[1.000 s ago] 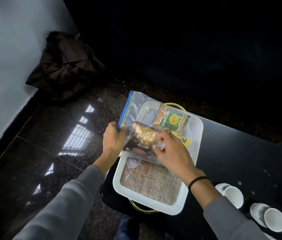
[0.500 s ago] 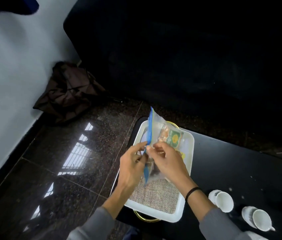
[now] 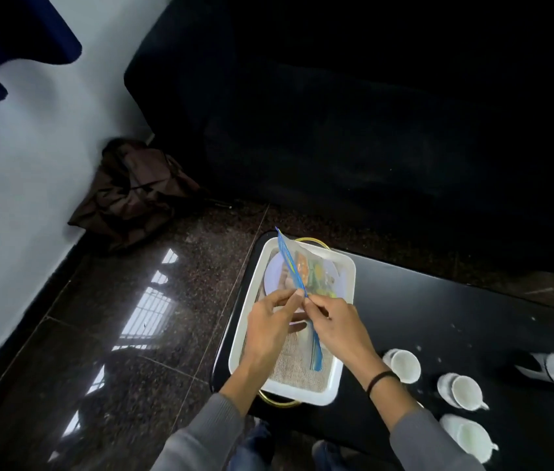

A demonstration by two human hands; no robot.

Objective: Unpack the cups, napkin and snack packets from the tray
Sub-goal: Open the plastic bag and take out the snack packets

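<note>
Since a second ago the clear plastic zip bag with the blue seal strip (image 3: 297, 277) has turned from lying flat to standing on edge above the white rectangular tray (image 3: 245, 321). Left hand (image 3: 270, 326) and right hand (image 3: 338, 326) each pinch the seal between fingertips, with the colourful snack packets (image 3: 313, 271) inside. Further right, three white ceramic cups (image 3: 404, 365) stand on the black tabletop (image 3: 455, 317), outside the tray.
</note>
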